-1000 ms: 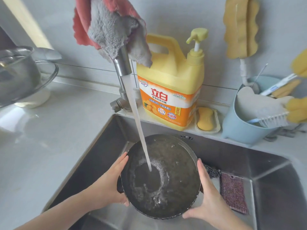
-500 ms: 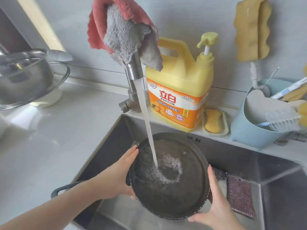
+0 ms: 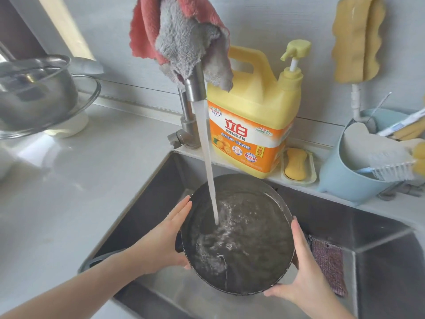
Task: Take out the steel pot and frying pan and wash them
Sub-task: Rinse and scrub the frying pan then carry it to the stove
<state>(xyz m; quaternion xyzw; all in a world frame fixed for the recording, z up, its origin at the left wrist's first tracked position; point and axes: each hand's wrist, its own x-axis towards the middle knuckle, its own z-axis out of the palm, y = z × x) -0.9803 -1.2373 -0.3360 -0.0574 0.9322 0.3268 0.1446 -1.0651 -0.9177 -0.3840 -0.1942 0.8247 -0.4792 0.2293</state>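
A dark round frying pan (image 3: 250, 256) is held tilted over the steel sink (image 3: 377, 254), with water pooled inside. My left hand (image 3: 165, 240) grips its left rim near the handle, whose dark end (image 3: 96, 261) pokes out beneath my forearm. My right hand (image 3: 301, 272) clasps the right rim. The tap (image 3: 195, 88) runs a stream of water (image 3: 207, 171) into the pan's upper left part. The steel pot (image 3: 34, 93) stands on the counter at far left, resting in a glass lid or bowl.
A red and grey cloth (image 3: 184, 38) drapes over the tap. A yellow detergent jug (image 3: 255, 116), a soap dish (image 3: 297, 166) and a blue caddy (image 3: 349, 173) with brushes line the ledge. A scouring pad (image 3: 328, 263) lies in the sink at right. A yellow sponge (image 3: 356, 38) hangs on the wall.
The pan has tilted and turned a little in my hands, and the water stream now lands nearer its upper left. The view has shifted leftward, so the pan handle's end shows.
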